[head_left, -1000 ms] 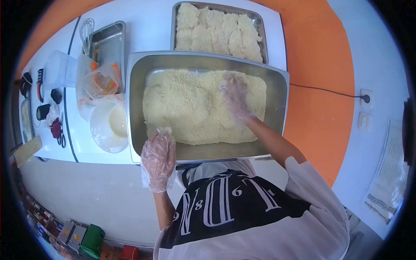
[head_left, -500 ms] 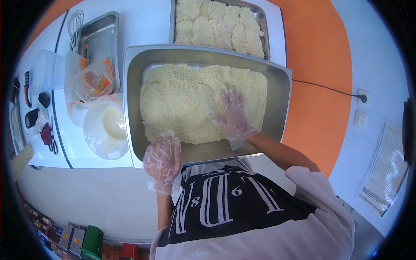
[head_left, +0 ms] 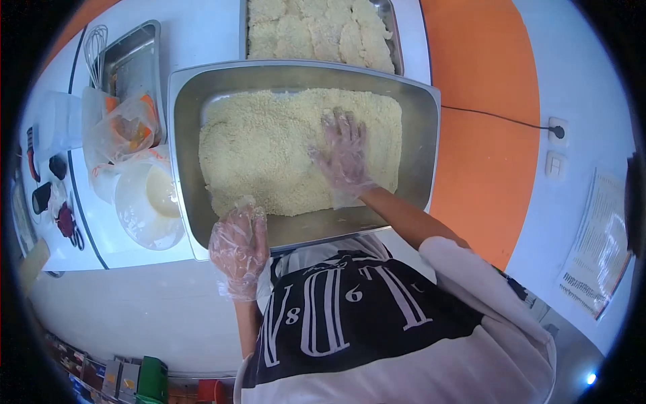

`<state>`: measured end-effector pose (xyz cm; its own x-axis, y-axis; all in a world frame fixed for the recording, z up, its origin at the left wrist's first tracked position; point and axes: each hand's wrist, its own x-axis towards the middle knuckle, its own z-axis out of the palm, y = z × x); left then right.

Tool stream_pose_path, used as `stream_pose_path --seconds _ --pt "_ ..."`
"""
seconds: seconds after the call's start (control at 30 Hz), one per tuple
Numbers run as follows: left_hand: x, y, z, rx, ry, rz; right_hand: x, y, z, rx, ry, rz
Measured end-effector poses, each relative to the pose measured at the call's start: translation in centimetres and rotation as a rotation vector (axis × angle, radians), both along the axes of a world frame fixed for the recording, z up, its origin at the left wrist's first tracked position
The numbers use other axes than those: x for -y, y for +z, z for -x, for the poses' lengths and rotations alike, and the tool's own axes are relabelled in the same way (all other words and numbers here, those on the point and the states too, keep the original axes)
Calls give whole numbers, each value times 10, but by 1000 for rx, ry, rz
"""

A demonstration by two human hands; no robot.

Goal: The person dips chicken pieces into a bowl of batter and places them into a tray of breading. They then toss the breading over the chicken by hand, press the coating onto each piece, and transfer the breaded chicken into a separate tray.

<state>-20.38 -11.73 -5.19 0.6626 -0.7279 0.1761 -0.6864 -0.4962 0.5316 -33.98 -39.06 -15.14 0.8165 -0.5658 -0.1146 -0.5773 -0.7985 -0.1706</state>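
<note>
A deep metal pan [head_left: 303, 67] holds a wide bed of pale yellow breadcrumbs [head_left: 262, 141]. My right hand [head_left: 346, 151], in a clear plastic glove, lies palm down on the crumbs, right of centre. Its fingers are spread, and nothing shows in its grasp. In a matching glove, my left hand [head_left: 239, 246] is at the pan's near left rim, fingers drawn together and bent over the edge. Some crumbs cling to its fingertips. Beyond the pan, a metal tray [head_left: 398, 57] carries several flat crumb-coated pieces [head_left: 316, 30] laid close together.
Left of the pan stand a white bowl of pale batter [head_left: 161, 192], a plastic bag with orange marks [head_left: 131, 128], a shallow metal tray [head_left: 156, 50] and a whisk [head_left: 96, 57]. Scissors [head_left: 77, 237] lie farther left. A power cord [head_left: 494, 118] runs to a wall socket.
The view has shifted, so the pan appears farther left and slightly higher. My right hand has turned more upright, its fingers wider apart on the crumbs. My left hand remains at the rim.
</note>
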Motion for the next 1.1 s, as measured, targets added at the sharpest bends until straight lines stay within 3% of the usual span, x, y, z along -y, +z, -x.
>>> stream_pose_path --seconds 0.07,0.2,0.27,0.33,0.4,0.47,0.5,0.57,0.6,0.67,0.73,0.8,0.87,0.9,0.93,0.97,1.0,1.07,1.1 --pt "1 7 4 26 25 -183 -3 8 1 18 -38 -43" --pt "27 33 9 -80 -22 -166 3 -9 18 119 -43 45" --pt "45 40 22 -505 -213 -53 23 -10 32 378 -172 -175" --pt "57 9 51 -437 -327 -104 43 16 53 487 -236 -62" --pt "77 4 61 -364 -429 -148 56 90 66 -163 -307 -415" --pt "98 17 62 -357 -746 -705 46 126 75 -287 -240 -527" --pt "88 -41 69 -325 -862 -565 39 134 84 -417 -184 -639" --pt "69 -154 80 -220 -1083 -276 29 101 107 -413 -109 -661" --pt "85 -133 79 -212 -1082 -279 30 83 114 -408 -35 -678" --pt "126 -61 77 -367 -1104 -636 36 66 120 -408 -127 -745" --pt "127 -50 81 -435 -1005 -552 39 74 114 -416 -224 -816" --pt "126 -36 78 -502 -892 -465 49 91 97 -184 -213 -1064" --pt "118 -17 77 -1036 -364 -191 50 120 73 -103 -164 -959" --pt "111 -10 75 -1043 -360 -193 50 125 61 -18 -114 -845" --pt "102 -4 71 -878 -322 -242 51 113 50 -26 -112 -848" --pt "94 1 67 -714 -284 -290 53 93 38 61 -84 -649" --pt "85 5 66 -722 -280 -291 54 71 26 144 -54 -450" --pt "70 9 64 -429 -266 -244 55 13 3 174 -48 -391" --pt "64 10 61 -448 -255 -251 50 1 -8 212 -45 -332"
